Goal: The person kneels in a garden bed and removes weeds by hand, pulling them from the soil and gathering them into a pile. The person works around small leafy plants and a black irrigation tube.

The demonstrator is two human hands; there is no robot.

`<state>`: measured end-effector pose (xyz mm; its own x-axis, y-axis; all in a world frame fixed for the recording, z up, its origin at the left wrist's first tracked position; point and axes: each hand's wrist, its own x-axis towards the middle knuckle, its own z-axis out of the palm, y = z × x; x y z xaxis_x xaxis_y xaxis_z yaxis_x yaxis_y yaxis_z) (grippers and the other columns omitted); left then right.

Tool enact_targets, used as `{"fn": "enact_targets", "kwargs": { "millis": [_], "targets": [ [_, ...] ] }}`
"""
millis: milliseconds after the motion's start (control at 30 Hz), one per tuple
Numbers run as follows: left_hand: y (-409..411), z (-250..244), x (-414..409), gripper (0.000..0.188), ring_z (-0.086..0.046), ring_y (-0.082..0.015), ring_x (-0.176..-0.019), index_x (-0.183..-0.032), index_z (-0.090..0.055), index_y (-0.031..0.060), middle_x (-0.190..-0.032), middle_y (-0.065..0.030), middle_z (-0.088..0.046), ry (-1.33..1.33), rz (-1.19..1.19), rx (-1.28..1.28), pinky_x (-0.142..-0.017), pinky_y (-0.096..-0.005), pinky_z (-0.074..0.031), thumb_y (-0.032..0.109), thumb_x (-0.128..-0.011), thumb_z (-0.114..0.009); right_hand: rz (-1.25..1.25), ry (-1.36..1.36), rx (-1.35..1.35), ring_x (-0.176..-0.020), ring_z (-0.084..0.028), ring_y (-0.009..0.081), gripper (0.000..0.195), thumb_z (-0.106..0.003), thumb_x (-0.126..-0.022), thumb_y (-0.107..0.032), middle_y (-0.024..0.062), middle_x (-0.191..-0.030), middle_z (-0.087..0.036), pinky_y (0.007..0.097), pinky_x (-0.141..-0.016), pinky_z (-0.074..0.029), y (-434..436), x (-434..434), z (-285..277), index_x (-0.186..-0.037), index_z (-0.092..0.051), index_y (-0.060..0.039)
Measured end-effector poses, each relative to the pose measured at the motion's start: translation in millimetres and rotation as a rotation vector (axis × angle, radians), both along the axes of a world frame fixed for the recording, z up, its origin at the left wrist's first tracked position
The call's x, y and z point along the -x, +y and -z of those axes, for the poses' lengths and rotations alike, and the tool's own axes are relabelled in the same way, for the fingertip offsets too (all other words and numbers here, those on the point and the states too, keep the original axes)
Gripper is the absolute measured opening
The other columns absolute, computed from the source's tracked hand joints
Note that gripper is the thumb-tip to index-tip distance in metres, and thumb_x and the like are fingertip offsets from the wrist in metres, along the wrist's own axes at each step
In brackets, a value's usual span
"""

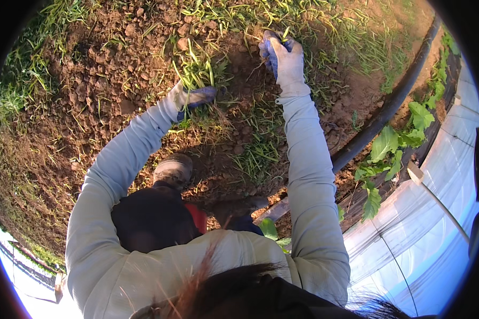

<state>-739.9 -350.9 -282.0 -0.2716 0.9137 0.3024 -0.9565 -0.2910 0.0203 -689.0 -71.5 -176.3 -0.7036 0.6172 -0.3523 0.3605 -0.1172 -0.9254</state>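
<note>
My left hand (194, 97), in a white and blue work glove, is closed around a bunch of green plants (195, 71). Their pale stems stick up past the thumb, and leafy parts hang out on the right side. Farther forward and to the right, my gloved right hand (282, 60) is curled shut just above the soil. A short yellow-green stem (285, 34) shows between its fingers, and thin roots dangle at its left; the rest of what it grips is hidden. Loose uprooted greens (259, 153) lie on the ground between my forearms.
Cloddy brown soil (103, 79) spreads on the left, with low greenery (351, 52) ahead. A black hose (387, 107) curves along the right, beside broad-leaved plants (384, 143) and plastic sheeting (431, 191). My shoe (173, 170) rests on the soil below my left hand.
</note>
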Motion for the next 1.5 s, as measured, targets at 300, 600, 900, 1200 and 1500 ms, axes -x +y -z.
{"fn": "enact_targets", "kwargs": {
  "millis": [300,600,900,1200,1500],
  "targets": [
    [1.9,58.9,-11.8,0.078,-0.037,-0.0338,-0.131,-0.144,-0.017,-0.0035,-0.145,-0.025,-0.03,-0.133,0.162,0.148,-0.11,-0.0414,-0.032,0.042,-0.091,-0.053,-0.289,-0.529,-0.608,-0.08,-0.066,0.0295,0.044,-0.061,-0.089,-0.038,0.0165,-0.094,-0.067,0.0388,-0.071,-0.051,3.4,-53.1,-55.5,-0.11,-0.057,0.0013],
    [17.2,-1.1,-26.0,0.079,-0.041,-0.0239,-0.127,-0.144,-0.022,0.0011,-0.142,-0.0134,-0.036,0.348,0.18,0.534,-0.104,-0.0334,-0.038,0.039,-0.087,-0.062,-0.269,0.08,-0.654,-0.117,-0.05,0.0395,0.054,-0.063,-0.086,-0.016,0.0238,-0.127,-0.05,0.0452,-0.095,-0.044,-138.5,-78.3,-109.7,-0.133,-0.04,-0.0006],
    [44.8,-283.5,-56.1,0.073,-0.045,-0.0246,-0.122,-0.142,-0.032,0.0118,-0.137,-0.0081,-0.043,0.566,0.25,0.525,-0.103,-0.0432,-0.037,0.058,-0.088,-0.049,-0.403,-0.07,-0.627,-0.129,-0.034,0.0418,0.098,-0.078,-0.071,-0.039,0.022,-0.142,-0.033,0.048,-0.105,-0.034,-123.0,-129.5,-249.8,-0.147,-0.023,-0.0118],
    [78.0,-398.7,-152.0,0.052,-0.044,-0.0256,-0.122,-0.133,-0.044,0.0087,-0.131,-0.0115,-0.048,0.773,0.678,0.202,-0.105,-0.0406,-0.033,0.035,-0.089,-0.051,-0.356,-0.359,-0.894,-0.113,-0.052,0.0386,0.096,-0.078,-0.069,-0.031,0.021,-0.137,-0.039,0.0448,-0.097,-0.045,-131.5,-277.1,-407.4,-0.147,-0.023,-0.0158],
    [169.5,-607.0,-379.4,0.048,-0.048,-0.0291,-0.122,-0.141,-0.024,0.0025,-0.134,-0.0196,-0.044,0.939,0.895,-0.211,-0.101,-0.0366,-0.045,0.008,-0.097,-0.042,0.475,-0.543,-1.966,-0.107,-0.058,0.0332,0.073,-0.077,-0.068,-0.031,0.0219,-0.125,-0.051,0.0398,-0.088,-0.051,-124.3,-553.7,-583.0,-0.131,-0.048,-0.0074]
  ]
}}
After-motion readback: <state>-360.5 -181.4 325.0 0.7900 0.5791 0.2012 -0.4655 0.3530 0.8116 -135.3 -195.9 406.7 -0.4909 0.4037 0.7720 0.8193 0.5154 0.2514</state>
